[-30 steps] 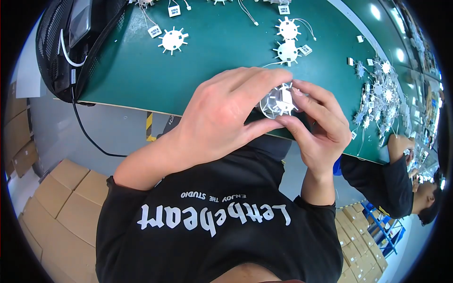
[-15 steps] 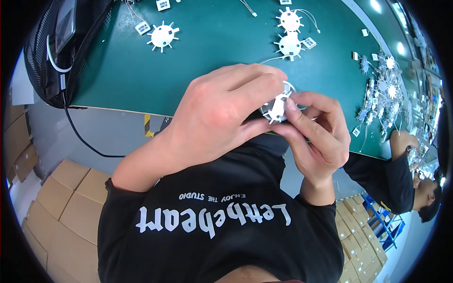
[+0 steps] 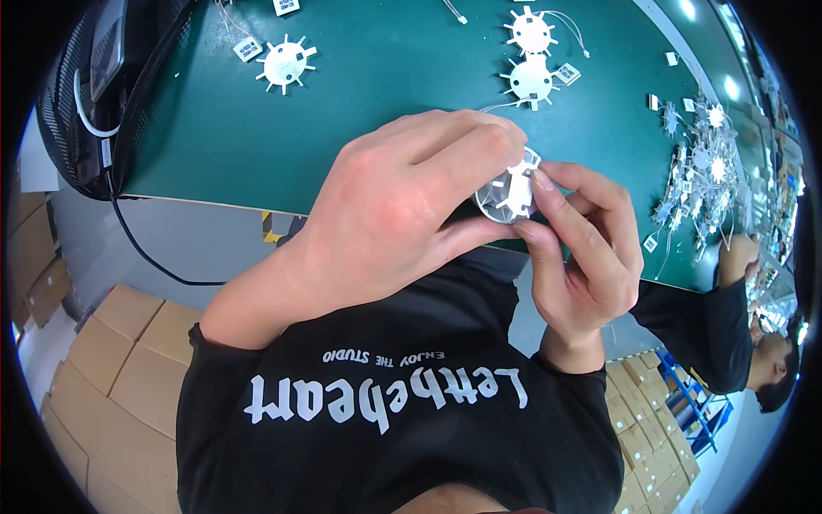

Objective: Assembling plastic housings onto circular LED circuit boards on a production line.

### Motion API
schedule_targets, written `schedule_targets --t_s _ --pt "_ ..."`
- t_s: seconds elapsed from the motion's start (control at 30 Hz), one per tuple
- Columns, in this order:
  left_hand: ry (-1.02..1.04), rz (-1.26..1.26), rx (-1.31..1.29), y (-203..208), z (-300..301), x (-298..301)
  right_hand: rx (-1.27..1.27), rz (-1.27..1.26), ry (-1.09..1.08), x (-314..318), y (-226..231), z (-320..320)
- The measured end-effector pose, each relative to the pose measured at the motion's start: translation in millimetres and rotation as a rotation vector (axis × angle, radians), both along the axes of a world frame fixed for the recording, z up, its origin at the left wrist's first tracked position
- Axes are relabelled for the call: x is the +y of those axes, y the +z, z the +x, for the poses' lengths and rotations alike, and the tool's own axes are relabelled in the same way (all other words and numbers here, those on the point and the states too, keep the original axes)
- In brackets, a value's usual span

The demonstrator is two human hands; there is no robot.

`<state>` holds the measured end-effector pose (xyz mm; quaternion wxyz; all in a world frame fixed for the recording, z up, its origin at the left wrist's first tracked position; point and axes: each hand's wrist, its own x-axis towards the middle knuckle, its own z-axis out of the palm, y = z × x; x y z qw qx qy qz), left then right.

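Just above the near edge of the table, my left hand grips a clear round plastic part between its thumb and bent fingers. A white spoked disc lies within that part's rim, partly covered by my fingers. My right hand is closed at the right side, its thumb and index fingertip pressing on the disc and the rim. A thin pale wire runs out behind my left fingers. The undersides of both held pieces are hidden.
On the green table lie a single spoked disc, a pair of discs and a heap of wired discs at right. A black mesh holder stands at left. Beyond the heap is a co-worker. Cardboard boxes are stacked below.
The held parts and my right hand have shifted slightly right. The white disc has turned, and more of the clear rim shows around it. My left hand keeps its grip.
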<state>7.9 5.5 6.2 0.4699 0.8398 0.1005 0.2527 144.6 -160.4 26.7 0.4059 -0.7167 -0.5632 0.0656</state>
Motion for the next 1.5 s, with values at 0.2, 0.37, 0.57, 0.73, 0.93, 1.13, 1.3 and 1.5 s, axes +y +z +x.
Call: schedule_targets --t_s 0.2,0.37,0.57,0.73,0.93,1.13,1.3,1.5 --pt "-0.045 0.009 0.035 1 -2 2 -0.003 -0.016 -0.042 -3 -1 -14" --pt "-0.035 0.081 -0.006 -1 -1 1 0.046 -0.067 -0.033 -5 6 -1" --pt "0.009 0.109 -0.057 -5 5 1 -0.031 -0.086 -0.071 -21 -13 18" --pt "-0.021 0.226 -0.086 4 5 4 -0.200 -0.183 -0.054 -10 26 29" --pt "0.118 -0.232 -0.236 34 26 -20 1.099 -0.015 0.107 -1 32 52" --pt "-0.037 -0.841 0.031 27 36 -2 0.938 -0.278 0.237 28 49 97" --pt "0.141 -0.521 -0.190 26 42 -9 0.977 -0.228 0.126 90 48 182" --pt "0.019 0.249 -0.198 6 6 -2 1.522 0.571 -0.384 179 30 408"
